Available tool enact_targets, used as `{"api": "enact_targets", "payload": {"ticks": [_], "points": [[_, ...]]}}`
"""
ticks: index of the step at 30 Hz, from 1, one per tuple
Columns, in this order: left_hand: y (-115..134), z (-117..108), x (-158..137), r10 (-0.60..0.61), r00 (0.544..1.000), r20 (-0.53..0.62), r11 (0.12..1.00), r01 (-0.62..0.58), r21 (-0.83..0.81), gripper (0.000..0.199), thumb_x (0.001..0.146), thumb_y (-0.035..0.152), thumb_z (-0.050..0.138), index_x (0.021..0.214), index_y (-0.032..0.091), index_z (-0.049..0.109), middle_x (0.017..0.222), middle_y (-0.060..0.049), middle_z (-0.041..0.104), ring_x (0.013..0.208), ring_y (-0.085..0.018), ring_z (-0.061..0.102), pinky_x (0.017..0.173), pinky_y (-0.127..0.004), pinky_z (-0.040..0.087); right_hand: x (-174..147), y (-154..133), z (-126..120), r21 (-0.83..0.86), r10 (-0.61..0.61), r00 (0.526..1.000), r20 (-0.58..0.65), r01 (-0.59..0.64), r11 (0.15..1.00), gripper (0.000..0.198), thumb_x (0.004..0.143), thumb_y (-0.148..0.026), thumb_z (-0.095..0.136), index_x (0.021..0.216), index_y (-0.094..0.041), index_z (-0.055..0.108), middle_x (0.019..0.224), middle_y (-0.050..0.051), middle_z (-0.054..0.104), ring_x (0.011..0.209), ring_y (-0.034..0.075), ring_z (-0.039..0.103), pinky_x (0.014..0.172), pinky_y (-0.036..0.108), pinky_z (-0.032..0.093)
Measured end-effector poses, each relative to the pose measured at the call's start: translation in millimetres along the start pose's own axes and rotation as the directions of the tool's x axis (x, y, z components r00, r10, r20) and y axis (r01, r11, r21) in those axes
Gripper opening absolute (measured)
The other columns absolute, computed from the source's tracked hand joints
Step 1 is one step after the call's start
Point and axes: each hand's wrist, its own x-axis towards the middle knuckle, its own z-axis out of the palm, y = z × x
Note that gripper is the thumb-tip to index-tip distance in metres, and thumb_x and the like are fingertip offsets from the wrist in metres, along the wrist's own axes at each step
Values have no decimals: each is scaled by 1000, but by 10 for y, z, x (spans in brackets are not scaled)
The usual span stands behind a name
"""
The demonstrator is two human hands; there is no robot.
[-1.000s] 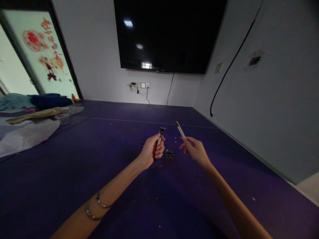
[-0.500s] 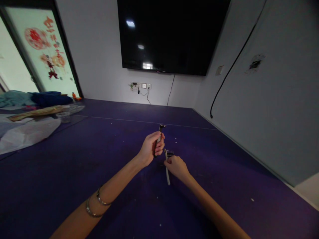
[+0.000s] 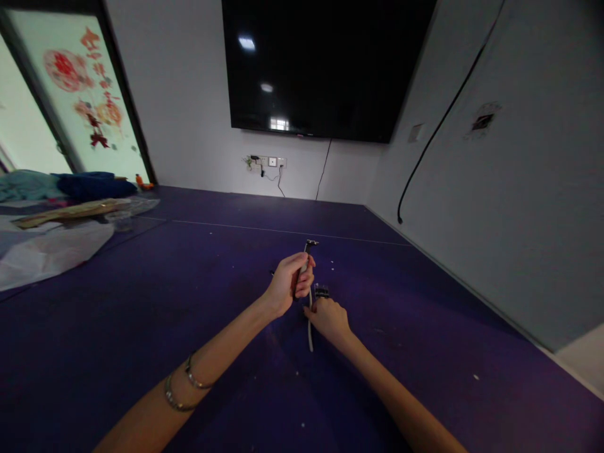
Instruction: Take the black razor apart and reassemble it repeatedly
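Observation:
My left hand is closed around a slim dark-and-light handled tool, held upright with its small metal head sticking out to the right at the top. I cannot make out what kind of tool it is. Just below and right of it, my right hand is closed on a short piece of pale cable, whose lower end hangs free. A small dark block with a see-through edge shows above the right knuckles; whether it joins the cable is hidden.
Both hands are over a purple surface with small white scraps on it. Plastic bags and dark blue cloth lie at the left. A television hangs on the wall; a black cable hangs at the right.
My left hand has shifted slightly right and down with the tool. My right hand has moved a little left, and the cable's lower end has swung left with it.

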Motion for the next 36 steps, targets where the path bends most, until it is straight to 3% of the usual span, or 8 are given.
{"api": "enact_targets", "payload": {"ticks": [4,7,13,23,36], "points": [[-38,-59,26,8,999,37,1000,-8,9,16,82,31,50,78,15,51,49,7,30,36,-4,24,33,-15,17,64,108,-121,22,-2,1000,-31,3,1000,43,83,-52,40,79,-22,71,82,11,69,77,25,65,64,32,44],[-96,-149,76,12,993,119,999,-18,48,18,83,33,49,79,16,51,50,7,31,38,-5,25,34,-15,19,173,288,-239,60,-16,996,-83,21,998,35,84,-45,41,86,-24,69,84,7,69,78,22,64,64,29,43],[-249,-328,171,-3,980,200,995,-17,98,19,83,34,50,78,15,51,52,6,33,41,-6,30,41,-18,29,377,566,-259,79,-175,977,-124,186,979,28,86,-32,44,101,-24,67,98,6,63,91,18,59,74,24,42],[-384,-463,231,-43,977,211,996,26,83,20,81,33,53,77,14,53,52,5,35,43,-7,33,46,-21,32,451,605,-96,50,-219,973,-75,223,973,29,85,-30,46,104,-25,67,101,7,58,97,19,52,81,27,41],[-397,-463,237,-77,978,196,994,61,87,20,78,33,55,74,14,53,51,5,35,41,-6,31,43,-20,31,498,597,-55,129,-219,964,-148,239,963,18,81,-26,53,87,-23,69,97,5,59,95,17,54,76,24,42]]}}
